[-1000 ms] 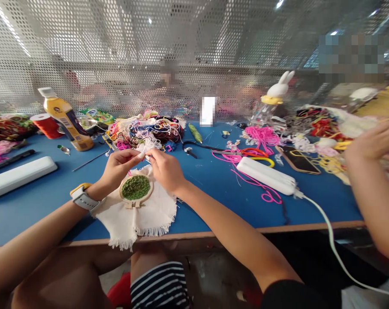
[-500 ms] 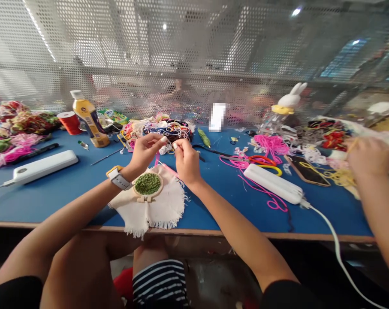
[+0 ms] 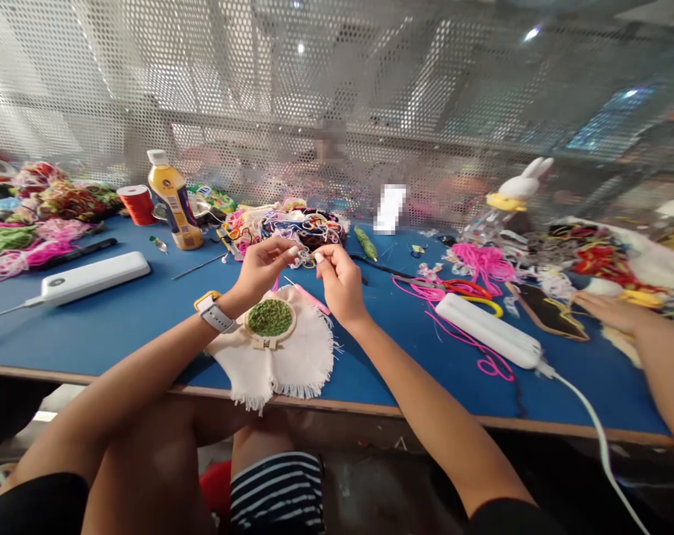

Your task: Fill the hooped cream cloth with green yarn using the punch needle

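Note:
My left hand (image 3: 261, 269) and my right hand (image 3: 341, 281) are raised side by side over a small wooden embroidery hoop (image 3: 270, 321) filled with green stitching. The hoop lies on a frayed white cloth (image 3: 284, 360) at the front edge of the blue table (image 3: 119, 319). Both hands pinch a thin pale thread (image 3: 304, 257) stretched between their fingertips. A pink-handled punch needle (image 3: 308, 296) lies on the cloth under my right hand. I wear a white smartwatch (image 3: 214, 315) on the left wrist.
A tangle of coloured threads (image 3: 300, 225) lies just beyond my hands, with a yellow bottle (image 3: 174, 200) and red spool (image 3: 138, 205) to its left. White power banks (image 3: 94, 276) (image 3: 490, 331) flank me. Another person's hand (image 3: 612, 310) rests at the right by a phone (image 3: 548, 312).
My hands rose from the cloth's top edge and moved apart, drawing the thread between them. The other person's hand at the right dropped to the table. The camera view shifted left.

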`<state>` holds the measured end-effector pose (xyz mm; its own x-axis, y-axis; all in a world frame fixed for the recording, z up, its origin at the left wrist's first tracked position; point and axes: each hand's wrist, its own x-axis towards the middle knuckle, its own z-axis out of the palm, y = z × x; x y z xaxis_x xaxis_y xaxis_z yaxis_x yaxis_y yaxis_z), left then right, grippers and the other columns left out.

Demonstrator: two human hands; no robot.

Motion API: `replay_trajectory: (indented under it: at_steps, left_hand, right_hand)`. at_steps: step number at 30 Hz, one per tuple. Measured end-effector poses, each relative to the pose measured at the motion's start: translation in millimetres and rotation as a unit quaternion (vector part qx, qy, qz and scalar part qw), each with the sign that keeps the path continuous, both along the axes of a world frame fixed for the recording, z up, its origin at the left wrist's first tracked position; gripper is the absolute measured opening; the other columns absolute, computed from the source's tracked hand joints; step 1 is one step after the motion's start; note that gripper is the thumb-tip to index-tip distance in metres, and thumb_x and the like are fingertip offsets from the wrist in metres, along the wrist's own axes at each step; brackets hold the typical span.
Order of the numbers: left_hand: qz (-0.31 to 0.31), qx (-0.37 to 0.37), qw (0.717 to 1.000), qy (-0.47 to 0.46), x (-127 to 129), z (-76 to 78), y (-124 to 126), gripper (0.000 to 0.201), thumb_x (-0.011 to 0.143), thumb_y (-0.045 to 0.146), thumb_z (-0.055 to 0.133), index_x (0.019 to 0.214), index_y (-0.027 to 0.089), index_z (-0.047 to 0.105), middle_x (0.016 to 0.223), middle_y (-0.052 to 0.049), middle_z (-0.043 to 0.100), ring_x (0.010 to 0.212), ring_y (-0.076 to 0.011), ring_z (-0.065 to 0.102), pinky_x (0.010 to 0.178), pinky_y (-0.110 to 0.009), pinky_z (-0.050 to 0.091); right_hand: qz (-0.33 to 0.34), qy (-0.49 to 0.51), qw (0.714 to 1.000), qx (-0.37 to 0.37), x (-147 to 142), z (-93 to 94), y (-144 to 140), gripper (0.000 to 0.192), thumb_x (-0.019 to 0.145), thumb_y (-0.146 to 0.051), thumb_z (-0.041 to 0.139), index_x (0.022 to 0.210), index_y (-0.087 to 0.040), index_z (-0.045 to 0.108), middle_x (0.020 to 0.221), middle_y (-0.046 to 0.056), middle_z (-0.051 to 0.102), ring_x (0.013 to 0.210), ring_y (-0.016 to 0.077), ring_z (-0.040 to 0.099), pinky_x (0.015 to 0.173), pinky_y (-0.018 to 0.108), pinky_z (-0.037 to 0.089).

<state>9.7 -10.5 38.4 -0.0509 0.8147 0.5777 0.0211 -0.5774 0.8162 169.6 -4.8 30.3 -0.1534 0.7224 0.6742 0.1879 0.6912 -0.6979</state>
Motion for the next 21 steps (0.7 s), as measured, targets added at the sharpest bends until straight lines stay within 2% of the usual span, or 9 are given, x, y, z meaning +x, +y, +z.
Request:
replay_trajectory:
  at_steps: [4,9,17,21]
  left_hand:
    - [-0.006,-0.015,1.0,-0.021,0.6,-0.8,0.0,0.026,0.071,0.041,0.077,0.074,0.016,0.069,0.071,-0.001,0.065,0.064,-0.0088,0.057,0.063,-0.023,0.047]
    - [-0.023,-0.052,0.997,-0.049,1.0,0.2,-1.6,0.029,0.067,0.042,0.079,0.075,0.016,0.07,0.071,-0.002,0.066,0.063,-0.0093,0.057,0.062,-0.023,0.048]
    - [-0.062,-0.098,0.992,-0.04,-4.8,-3.9,4.7,0.027,0.067,0.039,0.078,0.076,0.015,0.071,0.072,-0.003,0.067,0.064,-0.0095,0.058,0.065,-0.023,0.049]
    - [-0.043,-0.098,0.994,-0.019,-7.7,-2.5,6.4,0.029,0.065,0.041,0.079,0.075,0.014,0.071,0.071,-0.003,0.067,0.064,-0.0109,0.059,0.065,-0.025,0.049]
  right_hand:
    - [-0.064,-0.046,0.993,0.089,1.3,-2.9,1.7,0.013,0.093,-0.023,0.042,0.088,-0.02,0.054,0.064,-0.002,0.055,0.057,0.0117,0.051,0.059,0.025,0.04]
    - [-0.134,-0.109,0.964,0.204,3.3,-6.1,4.8,0.021,0.095,-0.018,0.035,0.094,-0.019,0.055,0.082,0.007,0.067,0.07,0.0162,0.06,0.066,0.029,0.045]
    - [-0.163,-0.159,0.949,0.218,7.3,-7.6,12.7,0.024,0.095,-0.017,0.033,0.095,-0.018,0.057,0.085,0.008,0.069,0.075,0.0183,0.064,0.069,0.029,0.047]
    - [-0.168,-0.178,0.946,0.213,8.5,-5.9,12.9,0.025,0.096,-0.017,0.032,0.094,-0.019,0.057,0.085,0.009,0.069,0.078,0.0191,0.064,0.07,0.029,0.047]
